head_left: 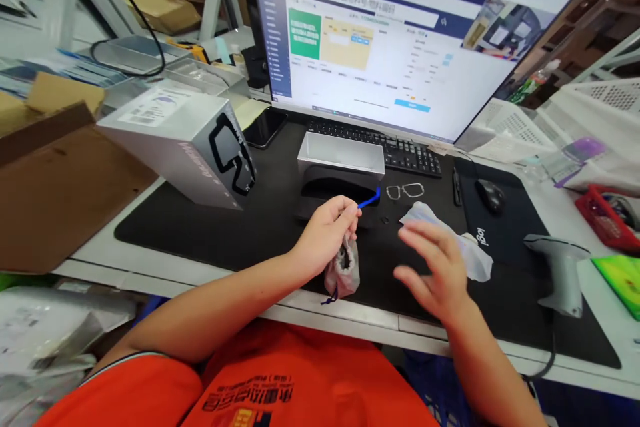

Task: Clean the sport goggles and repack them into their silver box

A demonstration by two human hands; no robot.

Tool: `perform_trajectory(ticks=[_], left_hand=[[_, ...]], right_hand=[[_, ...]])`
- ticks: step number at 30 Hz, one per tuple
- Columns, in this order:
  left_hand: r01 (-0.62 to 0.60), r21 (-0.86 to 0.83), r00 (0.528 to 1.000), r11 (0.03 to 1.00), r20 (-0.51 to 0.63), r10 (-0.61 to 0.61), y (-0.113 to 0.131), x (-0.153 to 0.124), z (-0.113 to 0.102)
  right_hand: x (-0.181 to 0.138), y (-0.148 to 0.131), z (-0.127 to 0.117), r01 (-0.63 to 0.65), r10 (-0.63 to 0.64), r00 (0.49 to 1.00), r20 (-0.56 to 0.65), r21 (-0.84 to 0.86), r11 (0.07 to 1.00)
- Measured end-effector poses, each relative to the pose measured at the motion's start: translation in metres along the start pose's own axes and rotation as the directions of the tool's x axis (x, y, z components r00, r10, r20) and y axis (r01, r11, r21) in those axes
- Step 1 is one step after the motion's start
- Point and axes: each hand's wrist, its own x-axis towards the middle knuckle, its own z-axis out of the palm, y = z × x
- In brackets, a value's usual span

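My left hand [327, 227] grips the neck of a small grey drawstring pouch [344, 270], which hangs below the fist over a black desk mat [210, 230]. A blue strap [369, 200] sticks out past the fingers. My right hand [435, 267] hovers open and blurred just right of the pouch, over a crumpled clear plastic bag [475, 253]. A thin wire lens frame [405, 191] lies on the mat beyond both hands, next to a black case [340, 185].
A grey product box [185, 140] stands tilted at left by brown cardboard [60, 193]. Behind are a silver tray lid [341, 153], keyboard [400, 150], monitor [400, 33] and phone [264, 127]. A mouse [490, 195] and barcode scanner [560, 270] sit at right.
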Motion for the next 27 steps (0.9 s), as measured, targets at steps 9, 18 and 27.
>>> perform_trajectory(ticks=[9,18,27], left_hand=[[-0.122,-0.040,0.989,0.992,-0.090,0.118,-0.007,-0.009,0.002],[-0.765,0.638,0.518,0.085,0.531,0.671,0.027,-0.027,-0.020],[-0.794,0.563,0.580,0.230,0.815,0.010,0.057,-0.014,-0.024]], right_hand=[[-0.001,-0.025,0.039,-0.089,0.089,0.996,0.000,0.054,0.995],[0.002,-0.007,0.008,-0.073,0.065,0.997,0.041,0.215,0.974],[0.004,-0.011,-0.013,-0.168,0.054,0.969,0.242,0.484,0.859]])
